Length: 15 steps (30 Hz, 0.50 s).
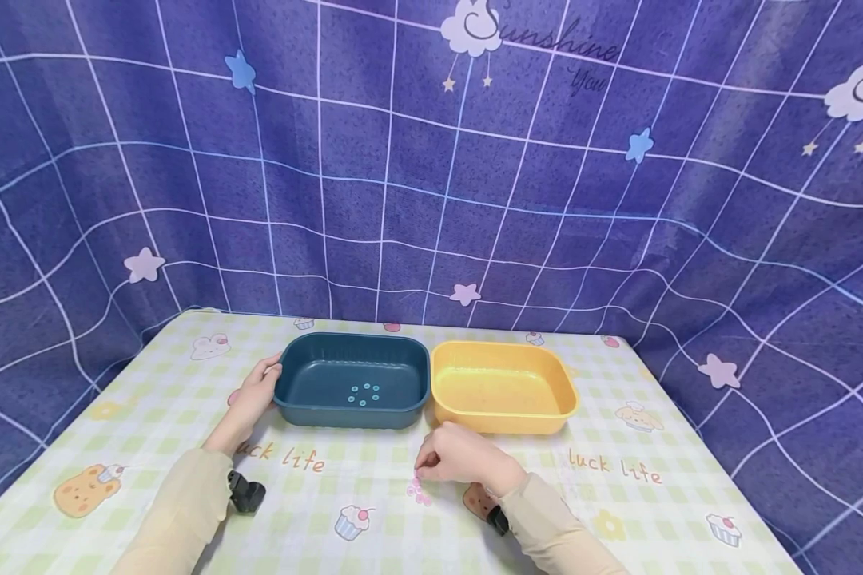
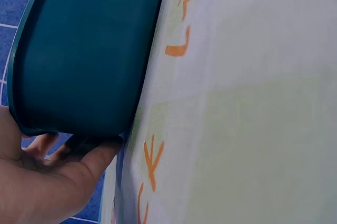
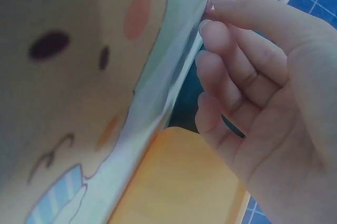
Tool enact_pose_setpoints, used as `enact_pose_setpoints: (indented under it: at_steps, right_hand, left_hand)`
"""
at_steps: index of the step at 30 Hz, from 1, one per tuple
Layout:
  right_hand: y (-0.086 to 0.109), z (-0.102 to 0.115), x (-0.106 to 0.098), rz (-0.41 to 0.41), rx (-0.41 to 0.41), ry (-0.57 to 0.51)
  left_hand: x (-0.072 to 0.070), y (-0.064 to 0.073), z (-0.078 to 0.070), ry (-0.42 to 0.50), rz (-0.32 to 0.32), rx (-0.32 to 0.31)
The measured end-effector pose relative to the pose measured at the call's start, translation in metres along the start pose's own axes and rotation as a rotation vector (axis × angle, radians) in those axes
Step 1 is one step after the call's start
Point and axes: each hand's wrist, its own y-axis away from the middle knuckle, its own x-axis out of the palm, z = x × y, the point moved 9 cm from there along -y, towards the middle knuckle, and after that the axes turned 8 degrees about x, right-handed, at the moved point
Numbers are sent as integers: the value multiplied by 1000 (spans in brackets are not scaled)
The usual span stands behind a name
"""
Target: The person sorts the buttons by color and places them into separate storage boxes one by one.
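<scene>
R hand [image 1: 455, 454] pinching pink pc [image 1: 416, 477]; cloth [image 1: 288, 535]: "luck life"

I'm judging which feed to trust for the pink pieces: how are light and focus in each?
Head view: bright, fairly even light, pink pieces visible but tiny; left wrist: dimmer, teal bin dark, tablecloth soft; right wrist: shaded, bear print blurred, pink only a blurry sliver at the right fingers.

Teal bin [image 1: 352, 418], yellow bin [image 1: 503, 424], pink pieces [image 1: 419, 492], green-white checked cloth [image 1: 280, 527]
</scene>
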Motion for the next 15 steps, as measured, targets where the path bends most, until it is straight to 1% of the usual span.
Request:
enact_pose_setpoints:
  at_steps: [10,13,15]
  right_hand:
    - [0,0,-1,-26,-21,-14]
    - [0,-1,-2,-31,-15,-34]
    - [0,-3,-3,-26,-3,-66]
  left_hand:
    - [0,1,-1,-7,3,-6]
    - [0,2,-2,-5,5,0]
    - [0,2,-3,-2,6,2]
